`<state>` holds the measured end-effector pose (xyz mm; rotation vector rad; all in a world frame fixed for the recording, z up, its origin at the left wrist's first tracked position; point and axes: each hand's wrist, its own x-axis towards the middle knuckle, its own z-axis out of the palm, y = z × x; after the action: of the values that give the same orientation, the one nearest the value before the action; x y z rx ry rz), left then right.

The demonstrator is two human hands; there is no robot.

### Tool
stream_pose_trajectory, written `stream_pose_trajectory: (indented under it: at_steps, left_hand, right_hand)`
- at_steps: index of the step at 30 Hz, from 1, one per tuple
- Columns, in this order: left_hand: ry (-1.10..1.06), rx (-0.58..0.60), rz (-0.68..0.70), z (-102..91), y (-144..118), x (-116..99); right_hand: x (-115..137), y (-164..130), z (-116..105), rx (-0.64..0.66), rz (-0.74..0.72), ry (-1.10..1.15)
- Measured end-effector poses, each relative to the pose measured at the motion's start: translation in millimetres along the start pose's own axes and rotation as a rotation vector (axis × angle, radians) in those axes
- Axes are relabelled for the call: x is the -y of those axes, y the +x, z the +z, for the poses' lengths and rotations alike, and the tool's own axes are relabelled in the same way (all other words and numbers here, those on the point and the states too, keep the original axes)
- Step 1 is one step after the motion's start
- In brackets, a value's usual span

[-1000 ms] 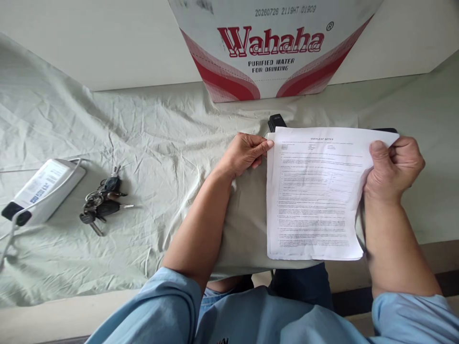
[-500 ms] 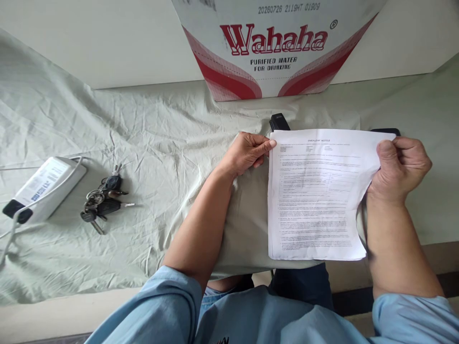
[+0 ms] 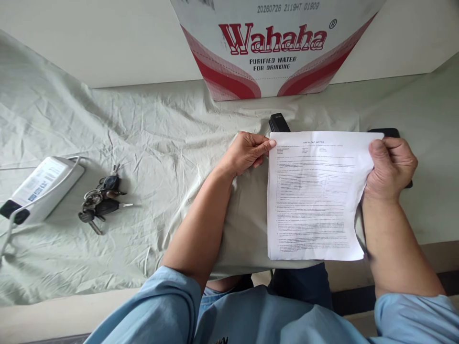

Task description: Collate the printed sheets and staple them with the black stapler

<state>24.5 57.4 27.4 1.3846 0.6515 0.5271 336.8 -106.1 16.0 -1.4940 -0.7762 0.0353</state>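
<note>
A wrinkled pale cloth (image 3: 150,143) covers my worktop, with open room left of centre. A Wahaha box (image 3: 276,45) stands at the back edge. I pinch the printed sheets (image 3: 315,196) by their top corners: left hand (image 3: 247,153), right hand (image 3: 390,167). Far left lie a white adapter (image 3: 39,188) and keys (image 3: 102,200).

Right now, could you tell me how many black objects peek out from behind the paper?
2: a black stapler-like object above the paper's top left corner, by the left hand, and a dark flat object behind the right hand. Others may be hidden underneath.
</note>
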Motion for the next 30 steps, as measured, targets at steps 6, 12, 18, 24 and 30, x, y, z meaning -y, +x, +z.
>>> stream_pose_trajectory:
  at_steps: [6,12,18,24,30]
  left_hand:
    - [0.016,0.004,-0.008,-0.1,-0.9,-0.9]
    - [0.051,-0.002,-0.023,-0.2,-2.0,-3.2]
    - [0.083,-0.010,-0.020,-1.4,-2.4,-0.2]
    - [0.116,-0.022,-0.018,-1.6,-3.2,-1.2]
    - [0.154,-0.008,0.012,1.9,-3.8,-9.7]
  right_hand:
    - [7.2,-1.8,2.1,0.003,0.015,0.005]
    - [18.4,-4.9,4.5,0.022,0.059,-0.046]
    - [28.2,-9.2,8.6,0.052,0.140,-0.030]
    - [21.6,-9.3,4.8,0.179,0.173,-0.028]
    - [2.0,1.9,-3.3,0.103,-0.045,-0.202]
